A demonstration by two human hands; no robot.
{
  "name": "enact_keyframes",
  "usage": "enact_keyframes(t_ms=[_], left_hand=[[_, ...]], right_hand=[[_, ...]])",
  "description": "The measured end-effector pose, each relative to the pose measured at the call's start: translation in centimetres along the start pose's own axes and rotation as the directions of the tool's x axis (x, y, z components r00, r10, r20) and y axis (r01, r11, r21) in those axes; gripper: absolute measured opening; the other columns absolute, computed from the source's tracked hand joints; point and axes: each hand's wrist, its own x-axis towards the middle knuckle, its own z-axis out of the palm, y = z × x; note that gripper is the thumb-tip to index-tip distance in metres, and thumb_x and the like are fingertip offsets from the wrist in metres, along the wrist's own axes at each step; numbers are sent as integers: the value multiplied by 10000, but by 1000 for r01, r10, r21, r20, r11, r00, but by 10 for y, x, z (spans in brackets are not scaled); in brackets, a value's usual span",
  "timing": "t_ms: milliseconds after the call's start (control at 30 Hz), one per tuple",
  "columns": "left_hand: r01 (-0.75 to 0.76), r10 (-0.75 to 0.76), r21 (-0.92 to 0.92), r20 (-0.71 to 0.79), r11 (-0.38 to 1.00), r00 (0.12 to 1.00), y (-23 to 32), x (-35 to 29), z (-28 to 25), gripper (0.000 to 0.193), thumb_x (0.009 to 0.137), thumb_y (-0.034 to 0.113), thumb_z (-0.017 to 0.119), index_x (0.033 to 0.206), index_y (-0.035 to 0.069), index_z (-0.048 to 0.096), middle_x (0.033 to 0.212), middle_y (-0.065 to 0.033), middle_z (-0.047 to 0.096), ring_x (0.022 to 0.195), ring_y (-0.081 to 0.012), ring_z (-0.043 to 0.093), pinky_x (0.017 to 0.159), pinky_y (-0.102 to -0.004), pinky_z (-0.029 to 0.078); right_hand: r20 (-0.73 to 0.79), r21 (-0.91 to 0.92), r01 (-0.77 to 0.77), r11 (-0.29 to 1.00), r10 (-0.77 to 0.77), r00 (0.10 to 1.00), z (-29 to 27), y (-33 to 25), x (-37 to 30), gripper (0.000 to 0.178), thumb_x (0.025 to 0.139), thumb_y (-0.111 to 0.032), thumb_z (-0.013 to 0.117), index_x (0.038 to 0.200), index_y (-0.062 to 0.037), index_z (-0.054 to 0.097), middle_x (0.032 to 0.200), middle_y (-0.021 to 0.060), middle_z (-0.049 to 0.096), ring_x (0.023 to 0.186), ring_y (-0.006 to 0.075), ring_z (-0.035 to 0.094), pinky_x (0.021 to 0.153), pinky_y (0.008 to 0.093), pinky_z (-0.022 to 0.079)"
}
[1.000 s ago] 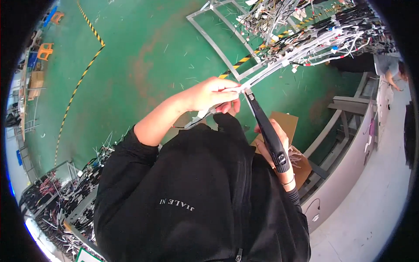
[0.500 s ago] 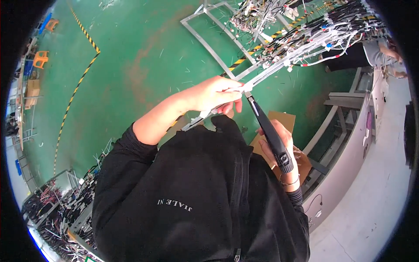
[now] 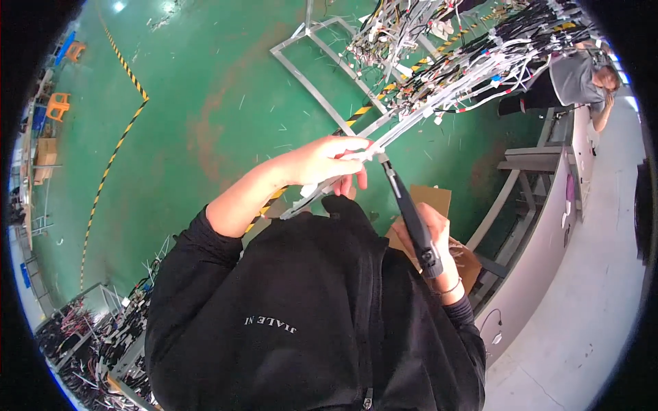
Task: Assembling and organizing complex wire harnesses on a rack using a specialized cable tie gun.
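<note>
Green floor fills most of the view; the person wears a black jacket. Heap of mixed wires upper right, near a metal frame on the floor. Pale cable bundle runs from the heap's lower edge down to the left hand and past it. Co-worker at far right; cardboard box below the right hand. Black handheld tool — right hand wrapped around its body. Left hand pinches the bundle — tool's metal nose right beside those fingers.
</note>
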Motion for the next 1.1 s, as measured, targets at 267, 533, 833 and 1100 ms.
enact_keyframes(t_ms=[267, 533, 833, 1100], left_hand=[[149, -135, -15, 343, 989, 930, -26, 9, -51, 494, 1021, 243, 587, 1434, 44, 402, 1000, -119, 690, 956, -215, 682, 919, -384, 506], [257, -300, 222, 190, 940, 935, -67, 31, -41, 341, 1034, 202, 574, 1341, 59, 532, 1173, -68, 679, 1120, -136, 605, 968, -301, 462], [-240, 544, 857, -54, 456, 838, 166, 255, -70, 342, 1003, 155, 589, 1325, 42, 574, 1158, -87, 671, 1091, -185, 636, 928, -353, 511], [-403, 990, 906, -90, 128, 111, 440, 479, 74, 363, 871, 278, 731, 1084, 7, 617, 848, -168, 697, 749, -337, 691, 687, -447, 531]], right_hand=[[-596, 432, 102, 896, 199, 778, -100, 94, 90, 660, 825, -182, 718, 1422, -13, 492, 1071, 11, 596, 901, 117, 582, 753, 268, 497], [-566, 809, 588, -8, -280, 775, -275, 62, 272, 407, 876, -159, 607, 1268, -59, 562, 1527, 188, 433, 1448, 405, 353, 1155, 611, 291], [-515, 562, 760, 326, -581, 631, -352, 11, 243, 478, 755, -127, 714, 1155, 32, 507, 1454, 296, 422, 805, 267, 625, 700, 470, 529], [-494, 774, 632, -36, -659, 567, -466, 38, 212, 344, 817, -149, 746, 1061, -120, 506, 1440, 151, 324, 695, 96, 478, 617, 271, 404]])
